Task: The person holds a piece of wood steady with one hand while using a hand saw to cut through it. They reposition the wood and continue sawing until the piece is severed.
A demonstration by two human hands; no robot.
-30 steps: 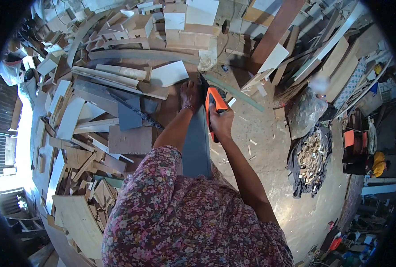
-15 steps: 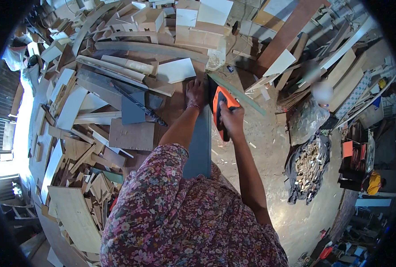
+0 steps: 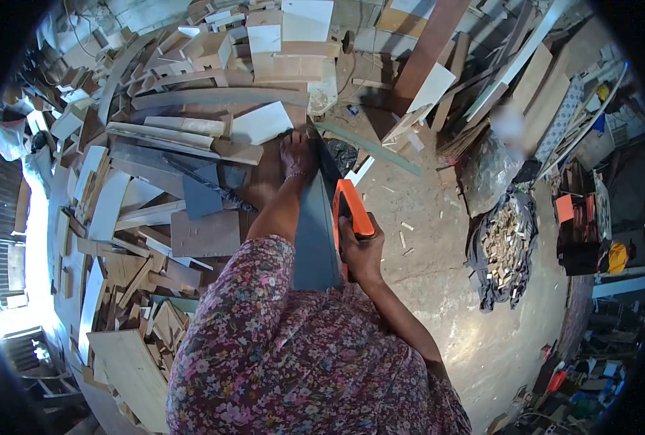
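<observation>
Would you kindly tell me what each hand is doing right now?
Left hand: open, palm down at the far end of the grey board.
Right hand: closed, holding the orange-handled saw.

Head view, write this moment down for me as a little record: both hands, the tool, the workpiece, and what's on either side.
Left hand: resting on the far part of the board
Right hand: fingers closed on the saw
Saw: orange and black handle, dark blade pointing away from the person
Board: grey, long, reaching outward from the person
Blade contact: cannot tell
Left side: jumbled wood pieces
Right side: floor with scattered chips; dark sheet holding scraps
</observation>
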